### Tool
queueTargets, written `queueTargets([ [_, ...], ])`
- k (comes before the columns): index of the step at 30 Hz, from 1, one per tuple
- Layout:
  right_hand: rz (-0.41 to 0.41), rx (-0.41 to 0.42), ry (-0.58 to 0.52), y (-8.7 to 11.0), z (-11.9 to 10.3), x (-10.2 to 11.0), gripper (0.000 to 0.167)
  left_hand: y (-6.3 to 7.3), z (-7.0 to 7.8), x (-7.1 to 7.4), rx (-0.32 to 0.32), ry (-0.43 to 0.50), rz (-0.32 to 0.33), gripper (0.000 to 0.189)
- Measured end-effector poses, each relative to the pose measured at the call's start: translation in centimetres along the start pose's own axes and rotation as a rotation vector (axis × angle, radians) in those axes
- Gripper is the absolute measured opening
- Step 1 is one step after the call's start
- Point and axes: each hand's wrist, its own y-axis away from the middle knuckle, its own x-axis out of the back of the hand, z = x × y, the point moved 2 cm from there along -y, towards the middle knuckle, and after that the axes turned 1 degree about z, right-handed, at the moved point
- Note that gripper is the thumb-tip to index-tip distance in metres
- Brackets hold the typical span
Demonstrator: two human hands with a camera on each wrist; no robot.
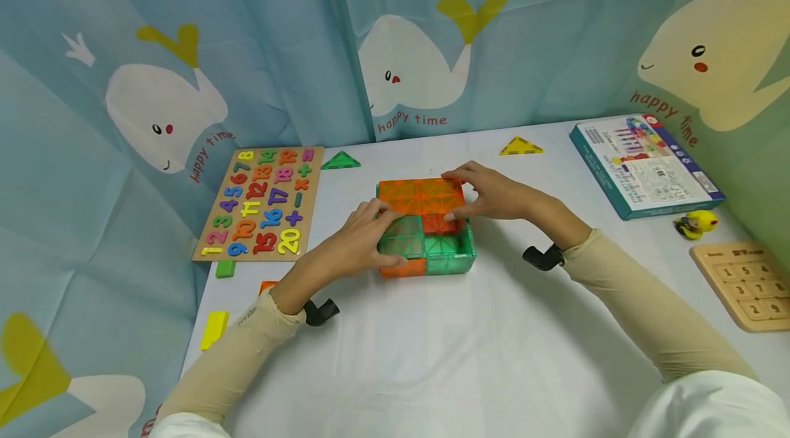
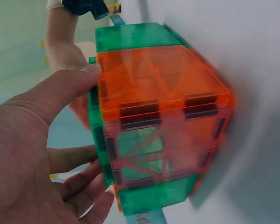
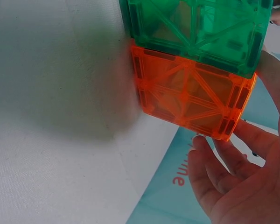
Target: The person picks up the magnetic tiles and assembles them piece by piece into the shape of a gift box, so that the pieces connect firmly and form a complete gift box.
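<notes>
A low box of translucent magnetic tiles (image 1: 453, 264), green and orange, stands mid-table with its near right part uncovered on top. My left hand (image 1: 350, 239) spans a green square tile (image 1: 404, 236) on its top left, thumb at the near edge, fingers at the far one. With my right hand (image 1: 494, 192) I pinch the right end of an orange rectangular tile (image 1: 415, 197) across the back of the top. A red tile (image 1: 434, 223) shows inside by the right thumb. In the right wrist view, several fingers (image 3: 228, 161) reach round the box's orange side (image 3: 184, 95).
Left of the box lies a number puzzle board (image 1: 259, 205), with a green block (image 1: 225, 269) and a yellow block (image 1: 214, 330) nearer. Green (image 1: 341, 160) and yellow (image 1: 521, 145) triangle tiles lie behind. At right are a boxed set (image 1: 648, 167), a small yellow figure (image 1: 696, 223) and a wooden number board (image 1: 743, 287).
</notes>
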Motion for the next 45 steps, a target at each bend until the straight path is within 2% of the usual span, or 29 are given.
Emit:
queueTargets([
  [6,-0.02,0.004,0.01,0.2,0.1,0.1,0.085,0.3,-0.2,-0.4,0.0,0.026,-0.021,0.08],
  [11,-0.031,0.003,0.003,0.4,0.1,0.1,0.086,0.7,-0.3,-0.7,-0.013,0.037,0.012,0.08],
  [19,-0.035,-0.018,0.008,0.3,0.4,0.0,0.087,0.9,-0.5,-1.2,-0.052,-0.02,0.052,0.08],
  [24,-0.031,-0.017,0.009,0.1,0.1,0.2,0.085,1.0,-0.5,-1.2,-0.081,-0.046,0.064,0.078],
  [32,-0.034,-0.02,0.02,-0.6,-0.2,1.0,0.085,0.9,-0.7,-0.7,-0.084,-0.055,0.113,0.072],
  [38,-0.044,-0.021,0.009,-0.6,-0.2,0.8,0.085,1.2,-0.9,-0.9,-0.061,-0.02,0.087,0.077],
  [45,-0.058,-0.039,0.006,-0.4,-0.1,0.8,0.086,2.2,-1.6,-0.7,0.008,0.048,0.08,0.075],
])
